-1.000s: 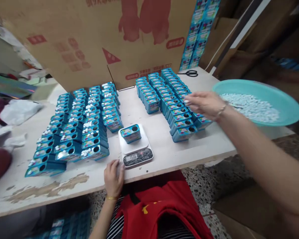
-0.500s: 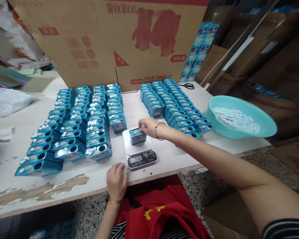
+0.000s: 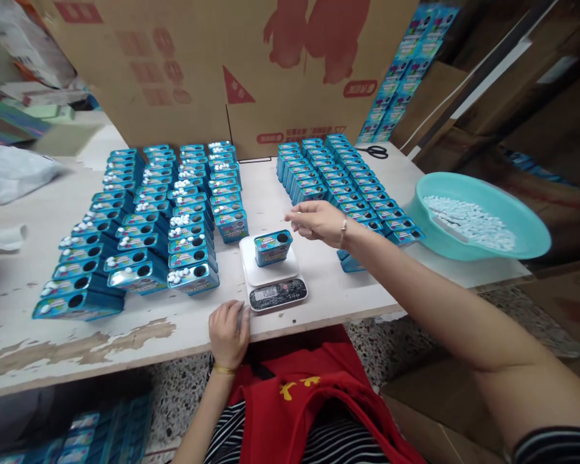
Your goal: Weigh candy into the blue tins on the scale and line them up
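A white digital scale (image 3: 269, 276) stands near the table's front edge, its lit display reading about 150.6. One blue tin (image 3: 273, 249) with a round dark hole in its top sits on the scale's plate. Just above and to the right of this tin hovers my right hand (image 3: 319, 222), not touching it. Its fingers are bent together towards the thumb; whatever may be between them is too small or hidden. My left hand (image 3: 229, 334) rests on the table edge left of the scale, fingers laid flat and holding nothing.
Rows of blue tins (image 3: 193, 276), many with white pellets on top, fill the left side. More tins (image 3: 309, 187) stand right of centre. A turquoise basin (image 3: 425, 232) of white pellets sits at right. Scissors (image 3: 377, 152) lie behind; a large cardboard box (image 3: 198, 77) blocks the back.
My right hand has let go of the tin on the scale and lifted up and to the right. The tin stays on the plate. My left hand keeps its place.
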Tool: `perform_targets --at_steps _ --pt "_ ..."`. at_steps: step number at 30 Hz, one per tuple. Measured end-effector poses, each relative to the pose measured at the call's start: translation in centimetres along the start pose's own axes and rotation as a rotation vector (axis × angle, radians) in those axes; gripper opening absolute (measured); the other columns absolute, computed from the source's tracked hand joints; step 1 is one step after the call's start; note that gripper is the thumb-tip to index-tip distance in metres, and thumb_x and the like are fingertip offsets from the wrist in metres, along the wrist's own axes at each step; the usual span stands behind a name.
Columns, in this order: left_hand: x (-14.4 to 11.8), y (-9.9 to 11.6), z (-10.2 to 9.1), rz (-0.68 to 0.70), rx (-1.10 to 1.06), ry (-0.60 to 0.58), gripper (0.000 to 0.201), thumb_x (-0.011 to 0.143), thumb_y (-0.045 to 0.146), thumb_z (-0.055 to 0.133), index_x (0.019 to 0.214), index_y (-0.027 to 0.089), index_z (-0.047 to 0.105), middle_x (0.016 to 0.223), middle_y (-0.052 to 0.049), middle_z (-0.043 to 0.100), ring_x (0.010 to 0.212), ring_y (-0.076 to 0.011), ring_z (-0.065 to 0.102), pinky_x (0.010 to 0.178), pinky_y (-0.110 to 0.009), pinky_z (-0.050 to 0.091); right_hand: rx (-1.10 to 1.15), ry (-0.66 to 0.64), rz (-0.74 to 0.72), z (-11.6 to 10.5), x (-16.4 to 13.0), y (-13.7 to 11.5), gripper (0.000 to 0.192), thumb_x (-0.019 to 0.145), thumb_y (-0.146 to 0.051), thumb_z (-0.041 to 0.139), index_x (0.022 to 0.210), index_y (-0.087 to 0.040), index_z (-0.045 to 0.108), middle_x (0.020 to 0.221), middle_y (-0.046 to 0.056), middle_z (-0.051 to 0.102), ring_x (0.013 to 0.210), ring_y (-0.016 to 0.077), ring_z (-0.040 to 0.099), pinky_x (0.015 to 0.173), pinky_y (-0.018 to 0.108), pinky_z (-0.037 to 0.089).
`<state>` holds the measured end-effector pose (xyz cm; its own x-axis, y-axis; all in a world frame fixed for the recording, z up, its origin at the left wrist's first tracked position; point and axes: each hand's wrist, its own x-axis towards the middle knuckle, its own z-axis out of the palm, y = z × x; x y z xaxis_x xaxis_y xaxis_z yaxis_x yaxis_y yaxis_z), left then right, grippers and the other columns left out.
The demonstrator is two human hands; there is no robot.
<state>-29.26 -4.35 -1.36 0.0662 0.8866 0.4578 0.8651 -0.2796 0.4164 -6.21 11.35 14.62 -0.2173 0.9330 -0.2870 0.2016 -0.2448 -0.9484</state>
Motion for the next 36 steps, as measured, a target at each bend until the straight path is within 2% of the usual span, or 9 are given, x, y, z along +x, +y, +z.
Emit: perform_targets --at_steps 3,6,10,14,20,25,29,36 --pt "0.0 0.0 0.0 -0.006 -0.009 0.005 0.017 0.089 0.028 0.050 0.098 0.016 0.060 0.093 -0.008 0.063 0.087 -0.0186 0.056 0.079 -0.032 0.040 0.329 -0.040 0.136 -1.6 -1.0 1.2 0.012 0.087 -0.021 0.055 0.081 -0.011 0.056 0.060 -0.001 0.051 0.040 0.0014 0.033 0.035 0.013 0.016" --pt "0.1 0.1 0.0 -0.005 -0.006 0.003 0.018 0.089 0.028 0.050 0.099 0.016 0.060 0.093 -0.008 0.063 0.088 -0.0188 0.057 0.079 -0.032 0.040 0.379 0.002 0.204 -2.5 -1.9 2.4 0.007 0.086 -0.013 0.051 0.083 -0.010 0.057 0.060 0.000 0.052 0.039 0.0016 0.034 0.033 0.012 0.015" --pt "0.1 0.2 0.1 -0.015 0.005 -0.008 0.018 0.089 0.029 0.051 0.097 0.017 0.060 0.093 -0.008 0.064 0.089 -0.0192 0.057 0.080 -0.033 0.040 0.286 0.045 0.178 -2.4 -2.6 2.9 0.005 0.083 -0.008 0.054 0.082 -0.009 0.059 0.060 0.000 0.055 0.039 0.0015 0.036 0.034 0.012 0.019" --pt "0.2 0.3 0.0 -0.011 0.011 -0.007 0.018 0.088 0.030 0.051 0.096 0.017 0.060 0.092 -0.008 0.064 0.088 -0.0191 0.057 0.079 -0.032 0.040 0.194 0.030 0.122 -1.1 -2.6 2.0 0.003 0.082 -0.013 0.060 0.081 -0.011 0.059 0.056 -0.002 0.054 0.037 0.0014 0.036 0.035 0.014 0.021" --pt "0.4 0.2 -0.1 0.016 0.034 -0.010 0.016 0.088 0.029 0.052 0.094 0.017 0.060 0.091 -0.007 0.063 0.086 -0.0189 0.056 0.077 -0.032 0.039 0.027 0.002 0.016 1.0 -0.7 1.0 0.011 0.084 -0.019 0.059 0.075 -0.013 0.057 0.047 -0.007 0.049 0.032 0.0016 0.030 0.034 0.016 0.020" --pt "0.5 0.2 -0.1 0.024 0.044 -0.011 0.015 0.088 0.030 0.052 0.093 0.018 0.060 0.089 -0.006 0.063 0.084 -0.0188 0.056 0.077 -0.032 0.039 -0.165 -0.050 -0.103 1.5 0.9 1.4 0.015 0.084 -0.021 0.057 0.086 -0.010 0.067 0.047 -0.007 0.049 0.034 0.0016 0.033 0.036 0.015 0.026" --pt "0.5 0.3 -0.1 0.023 0.045 -0.014 0.015 0.088 0.029 0.052 0.092 0.018 0.060 0.089 -0.006 0.063 0.084 -0.0187 0.056 0.077 -0.032 0.039 -0.220 -0.067 -0.082 1.4 1.1 1.2 0.020 0.083 -0.022 0.059 0.096 -0.009 0.069 0.045 -0.007 0.049 0.035 0.0022 0.035 0.036 0.016 0.027" --pt "0.6 0.5 -0.2 0.027 0.049 -0.013 0.014 0.088 0.029 0.052 0.090 0.018 0.061 0.087 -0.006 0.064 0.083 -0.0182 0.056 0.076 -0.031 0.038 -0.323 -0.036 -0.020 1.6 0.5 0.1 0.024 0.080 -0.022 0.065 0.099 -0.008 0.072 0.042 -0.006 0.048 0.038 0.0036 0.038 0.039 0.017 0.031"
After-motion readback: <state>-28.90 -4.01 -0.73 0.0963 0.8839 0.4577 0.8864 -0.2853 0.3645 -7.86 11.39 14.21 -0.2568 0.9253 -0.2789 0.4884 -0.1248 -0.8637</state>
